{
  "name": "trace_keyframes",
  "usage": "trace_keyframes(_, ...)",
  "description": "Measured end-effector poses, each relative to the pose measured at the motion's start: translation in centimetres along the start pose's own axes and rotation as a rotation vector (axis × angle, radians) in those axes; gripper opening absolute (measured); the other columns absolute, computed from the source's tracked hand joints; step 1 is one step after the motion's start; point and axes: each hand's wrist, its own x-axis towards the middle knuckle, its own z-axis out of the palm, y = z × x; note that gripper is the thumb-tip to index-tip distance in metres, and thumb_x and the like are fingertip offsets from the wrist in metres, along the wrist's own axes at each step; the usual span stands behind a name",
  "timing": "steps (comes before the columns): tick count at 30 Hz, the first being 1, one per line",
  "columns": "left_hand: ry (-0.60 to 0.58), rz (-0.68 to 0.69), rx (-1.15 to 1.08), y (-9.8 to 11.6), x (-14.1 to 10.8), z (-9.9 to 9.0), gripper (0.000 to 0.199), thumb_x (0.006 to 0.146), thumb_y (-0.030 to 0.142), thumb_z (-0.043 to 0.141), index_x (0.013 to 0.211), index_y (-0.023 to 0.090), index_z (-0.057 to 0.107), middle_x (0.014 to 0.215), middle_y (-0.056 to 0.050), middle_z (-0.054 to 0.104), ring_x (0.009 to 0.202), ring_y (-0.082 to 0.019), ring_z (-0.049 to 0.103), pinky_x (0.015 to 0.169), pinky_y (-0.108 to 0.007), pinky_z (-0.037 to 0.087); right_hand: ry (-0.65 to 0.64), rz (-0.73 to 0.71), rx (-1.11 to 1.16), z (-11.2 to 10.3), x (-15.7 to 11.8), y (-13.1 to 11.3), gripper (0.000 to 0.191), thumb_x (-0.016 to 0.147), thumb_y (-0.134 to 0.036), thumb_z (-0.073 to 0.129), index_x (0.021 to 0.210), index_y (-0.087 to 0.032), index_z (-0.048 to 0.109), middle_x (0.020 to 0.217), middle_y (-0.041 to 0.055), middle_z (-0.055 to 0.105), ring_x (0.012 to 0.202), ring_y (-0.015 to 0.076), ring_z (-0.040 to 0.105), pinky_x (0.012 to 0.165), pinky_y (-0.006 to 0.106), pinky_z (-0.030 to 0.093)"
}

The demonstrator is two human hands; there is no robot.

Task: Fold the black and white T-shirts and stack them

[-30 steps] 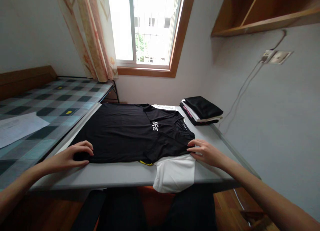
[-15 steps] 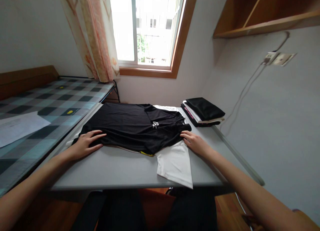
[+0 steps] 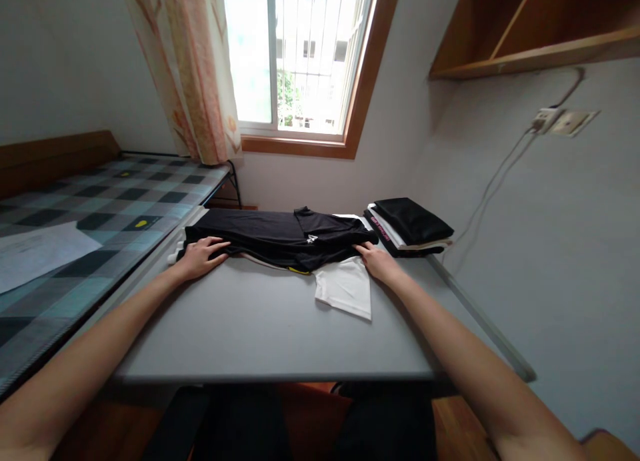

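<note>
A black short-sleeved T-shirt (image 3: pixel 260 228) with a small white print lies across the table on top of other shirts. Below its near side, a white sleeve (image 3: pixel 345 288) sticks out, along with thin tan and yellow edges. My left hand (image 3: pixel 203 256) is at the hem end, its fingers over the black cloth and its thumb on the near side. At the collar end, my right hand (image 3: pixel 377 260) has its fingertips curled onto the cloth beside the white sleeve. The cloth between my hands is bunched into long ridges. What the fingertips pinch is partly hidden.
Folded dark and white clothes (image 3: pixel 410 222) are stacked at the table's back right corner. A bed with a checked cover (image 3: pixel 165 188) stands on the left, with a paper sheet (image 3: pixel 47 251) on it. A wooden shelf (image 3: pixel 540 48) hangs at the upper right.
Both hands have moved away from me, the left one also rightward. The shirts' near side and white sleeve have shifted toward the window, while the black T-shirt looks narrower and more ridged.
</note>
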Motion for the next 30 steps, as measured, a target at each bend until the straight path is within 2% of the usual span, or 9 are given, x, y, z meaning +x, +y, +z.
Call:
trace_keyframes(6,0.047,-0.038,0.011,0.5,1.5,0.2,0.046,0.094,0.045,0.043,0.132,0.029,0.065,0.133,-0.008,0.06,0.124,-0.03,0.053,0.097,-0.044,0.042,-0.044,0.061,-0.04,-0.2,2.3,-0.2,0.054,0.097,-0.012,0.035,0.148,-0.022,0.049,0.141,0.0134,0.055,0.106,0.0269,0.066,0.094,0.035,0.047)
trace_keyframes(10,0.058,-0.023,0.026,0.3,1.2,-0.2,0.045,0.094,0.044,0.042,0.128,0.03,0.067,0.127,-0.008,0.063,0.118,-0.029,0.056,0.094,-0.043,0.044,-0.075,0.089,-0.097,-1.2,2.4,-0.9,0.054,0.096,-0.015,0.04,0.148,-0.021,0.049,0.135,0.013,0.06,0.103,0.0259,0.067,0.09,0.033,0.048)
trace_keyframes(14,0.04,0.064,-0.018,-1.2,-0.8,-0.5,0.045,0.092,0.049,0.043,0.124,0.032,0.069,0.125,-0.006,0.065,0.114,-0.027,0.058,0.094,-0.04,0.045,-0.1,0.028,-0.137,-2.6,0.0,-1.3,0.059,0.092,-0.016,0.047,0.151,-0.02,0.045,0.126,0.0137,0.066,0.103,0.0267,0.068,0.09,0.033,0.047)
trace_keyframes(18,0.044,0.17,-0.077,-2.2,-3.7,-1.0,0.047,0.092,0.052,0.043,0.123,0.03,0.069,0.123,-0.008,0.066,0.114,-0.027,0.059,0.1,-0.041,0.044,-0.138,-0.048,-0.084,-3.7,-3.4,-1.2,0.062,0.086,-0.017,0.057,0.148,-0.019,0.05,0.12,0.0137,0.07,0.1,0.0273,0.07,0.086,0.032,0.049)
trace_keyframes(24,0.008,0.203,-0.061,-0.6,-7.4,-2.4,0.046,0.092,0.05,0.045,0.123,0.028,0.07,0.122,-0.01,0.066,0.112,-0.028,0.06,0.101,-0.043,0.044,-0.083,-0.135,0.063,-3.9,-7.0,0.6,0.057,0.081,-0.016,0.062,0.138,-0.021,0.061,0.119,0.0107,0.072,0.1,0.0262,0.07,0.084,0.032,0.052)
trace_keyframes(27,-0.045,0.241,-0.055,0.2,-8.9,-3.3,0.044,0.093,0.046,0.046,0.125,0.027,0.069,0.121,-0.009,0.067,0.111,-0.026,0.06,0.1,-0.041,0.045,-0.07,-0.149,0.087,-3.3,-7.9,1.5,0.057,0.081,-0.016,0.061,0.138,-0.02,0.06,0.117,0.0108,0.073,0.101,0.0273,0.07,0.086,0.034,0.053)
trace_keyframes(30,-0.066,0.258,-0.082,0.3,-10.0,-3.8,0.044,0.093,0.04,0.045,0.131,0.029,0.065,0.129,-0.008,0.064,0.117,-0.026,0.059,0.104,-0.04,0.045,0.001,-0.234,0.09,-2.6,-8.1,2.0,0.057,0.082,-0.012,0.059,0.138,-0.021,0.059,0.124,0.011,0.07,0.105,0.0263,0.069,0.092,0.037,0.052)
